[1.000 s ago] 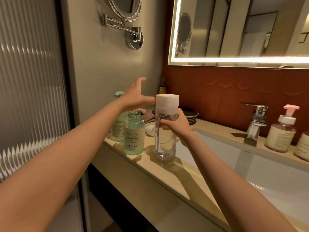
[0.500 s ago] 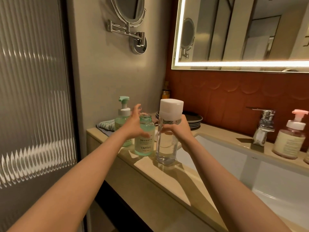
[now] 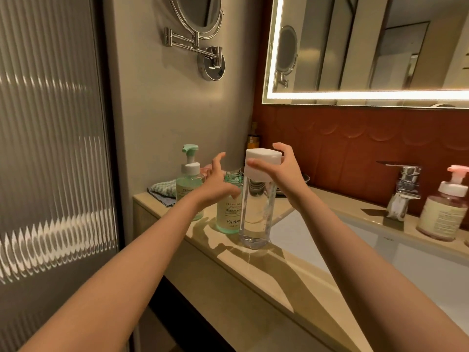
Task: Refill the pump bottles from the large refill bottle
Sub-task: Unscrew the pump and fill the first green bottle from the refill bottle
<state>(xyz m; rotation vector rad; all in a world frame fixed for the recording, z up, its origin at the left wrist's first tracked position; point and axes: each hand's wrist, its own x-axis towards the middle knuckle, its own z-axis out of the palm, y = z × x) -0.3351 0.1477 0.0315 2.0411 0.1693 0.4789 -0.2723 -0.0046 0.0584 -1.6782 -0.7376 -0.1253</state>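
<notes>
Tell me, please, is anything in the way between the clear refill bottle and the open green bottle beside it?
The white cap is on the refill bottle, under the right hand. The green bottle has an open neck, the left hand beside it.

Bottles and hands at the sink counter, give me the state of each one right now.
Clear refill bottle: upright, white cap on.
Open green bottle: upright, pump off.
Green pump bottle: upright, pump on.
Pink pump bottle: upright, pump on.
Faucet: no water visible.
Right hand: around the white cap.
Left hand: open, holding nothing.
</notes>
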